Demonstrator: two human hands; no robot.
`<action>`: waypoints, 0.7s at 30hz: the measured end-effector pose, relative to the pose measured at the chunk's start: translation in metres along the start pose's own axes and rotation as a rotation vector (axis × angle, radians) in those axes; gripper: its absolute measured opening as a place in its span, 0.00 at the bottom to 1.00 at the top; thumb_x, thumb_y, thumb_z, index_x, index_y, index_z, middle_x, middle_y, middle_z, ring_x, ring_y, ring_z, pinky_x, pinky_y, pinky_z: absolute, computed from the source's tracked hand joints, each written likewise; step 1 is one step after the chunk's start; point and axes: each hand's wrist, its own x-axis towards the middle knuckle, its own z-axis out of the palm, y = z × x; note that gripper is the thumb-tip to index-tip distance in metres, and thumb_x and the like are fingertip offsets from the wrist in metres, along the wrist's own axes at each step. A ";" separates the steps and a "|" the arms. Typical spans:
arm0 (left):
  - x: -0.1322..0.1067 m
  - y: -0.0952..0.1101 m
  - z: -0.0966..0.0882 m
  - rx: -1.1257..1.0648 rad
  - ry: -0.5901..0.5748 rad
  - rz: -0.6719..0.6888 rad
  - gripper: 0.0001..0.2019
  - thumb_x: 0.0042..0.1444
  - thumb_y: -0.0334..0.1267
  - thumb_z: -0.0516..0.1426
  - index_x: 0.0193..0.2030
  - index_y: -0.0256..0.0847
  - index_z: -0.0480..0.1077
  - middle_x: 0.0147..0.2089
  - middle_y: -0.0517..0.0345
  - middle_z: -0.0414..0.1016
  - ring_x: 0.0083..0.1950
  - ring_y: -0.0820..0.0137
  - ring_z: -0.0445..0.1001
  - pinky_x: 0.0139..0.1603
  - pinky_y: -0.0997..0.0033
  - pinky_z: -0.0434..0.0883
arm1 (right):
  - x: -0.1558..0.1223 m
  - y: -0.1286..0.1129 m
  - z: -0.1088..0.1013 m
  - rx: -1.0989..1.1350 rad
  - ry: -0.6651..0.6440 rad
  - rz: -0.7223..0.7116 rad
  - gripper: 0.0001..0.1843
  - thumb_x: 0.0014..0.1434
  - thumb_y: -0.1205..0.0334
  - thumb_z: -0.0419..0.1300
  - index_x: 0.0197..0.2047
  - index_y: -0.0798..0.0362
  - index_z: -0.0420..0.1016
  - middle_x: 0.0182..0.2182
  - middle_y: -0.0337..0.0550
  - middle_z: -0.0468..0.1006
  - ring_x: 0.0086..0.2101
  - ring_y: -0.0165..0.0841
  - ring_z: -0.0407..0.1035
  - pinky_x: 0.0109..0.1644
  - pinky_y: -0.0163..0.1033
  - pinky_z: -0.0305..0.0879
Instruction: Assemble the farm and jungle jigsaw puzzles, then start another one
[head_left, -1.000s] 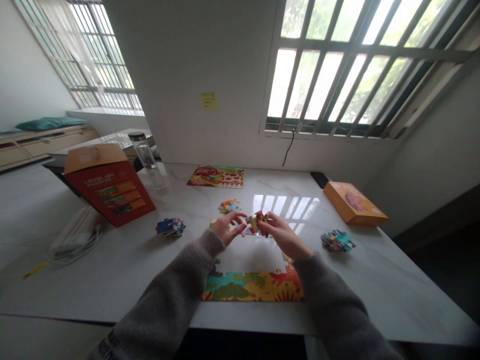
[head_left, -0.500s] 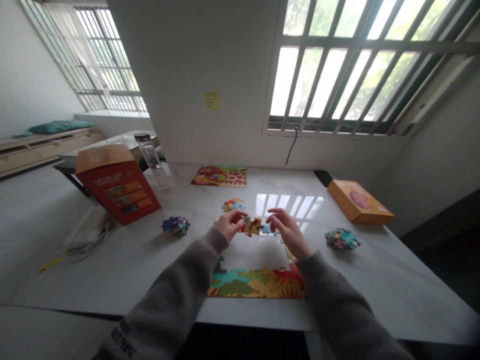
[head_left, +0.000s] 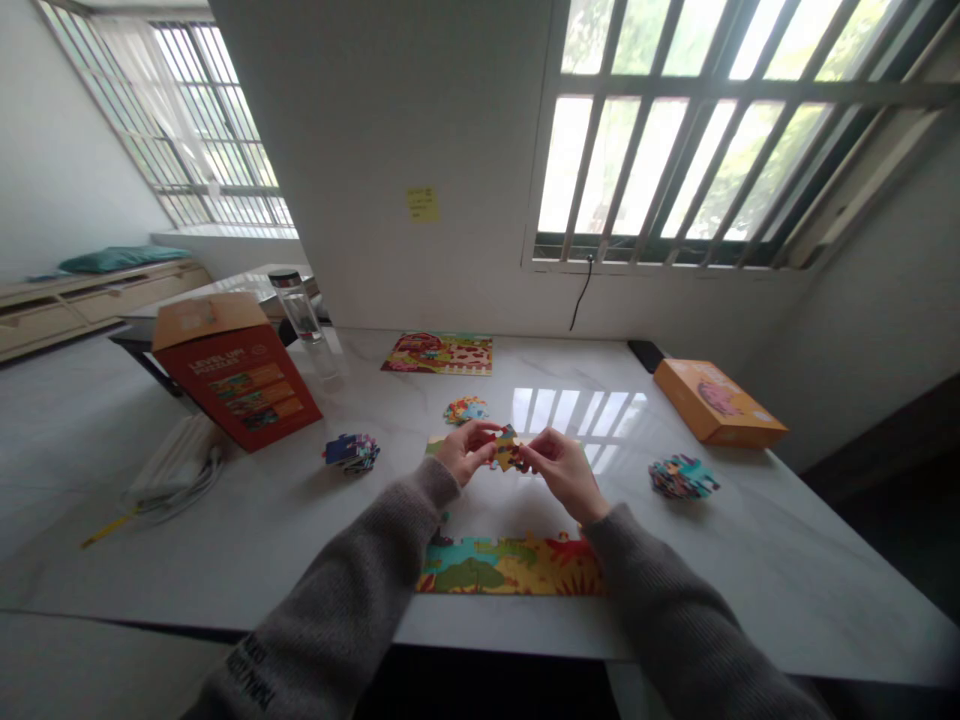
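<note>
Between my two hands is a yellow-brown puzzle piece (head_left: 509, 450) with dark and red markings, held tilted above the table. My left hand (head_left: 466, 450) pinches its left side, and my right hand (head_left: 556, 462) grips its right side with closed fingertips. Below them lies a partly joined puzzle border (head_left: 510, 568), its near strip showing a green tree and a red animal. The border's far strip and right side are largely covered by my hands. A small pile of puzzle pieces (head_left: 466, 409) sits just beyond my left hand.
Piles of pieces lie at left (head_left: 352, 453) and right (head_left: 682, 477). A red puzzle box (head_left: 240, 375), a glass bottle (head_left: 298, 308) and a white power strip with cable (head_left: 176, 465) stand left. A finished farm puzzle (head_left: 439, 353) lies behind; an orange box (head_left: 718, 402) and black phone-like object (head_left: 646, 355) are right.
My right hand has moved left and closed on the puzzle piece, its fingers earlier apart and free. The piece has turned to a tilted angle in my left hand.
</note>
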 end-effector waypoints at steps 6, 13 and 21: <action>0.004 -0.001 -0.006 -0.019 0.046 -0.105 0.25 0.52 0.51 0.67 0.51 0.36 0.75 0.42 0.49 0.82 0.39 0.63 0.81 0.34 0.70 0.79 | -0.001 -0.005 -0.009 -0.343 -0.073 -0.343 0.14 0.62 0.55 0.63 0.50 0.49 0.74 0.48 0.50 0.79 0.44 0.38 0.75 0.43 0.43 0.75; 0.001 0.000 -0.006 0.027 -0.007 -0.082 0.25 0.53 0.51 0.66 0.52 0.34 0.77 0.45 0.46 0.82 0.42 0.63 0.81 0.40 0.67 0.79 | -0.002 -0.001 -0.013 -0.544 -0.229 -0.527 0.21 0.60 0.64 0.64 0.56 0.45 0.70 0.57 0.49 0.72 0.57 0.41 0.68 0.60 0.52 0.69; 0.005 -0.003 -0.010 0.084 -0.010 -0.064 0.29 0.55 0.53 0.63 0.55 0.32 0.75 0.41 0.48 0.81 0.35 0.68 0.78 0.35 0.70 0.76 | -0.003 -0.004 -0.014 -0.628 -0.220 -0.550 0.20 0.61 0.63 0.64 0.57 0.45 0.70 0.56 0.48 0.75 0.55 0.41 0.71 0.58 0.49 0.71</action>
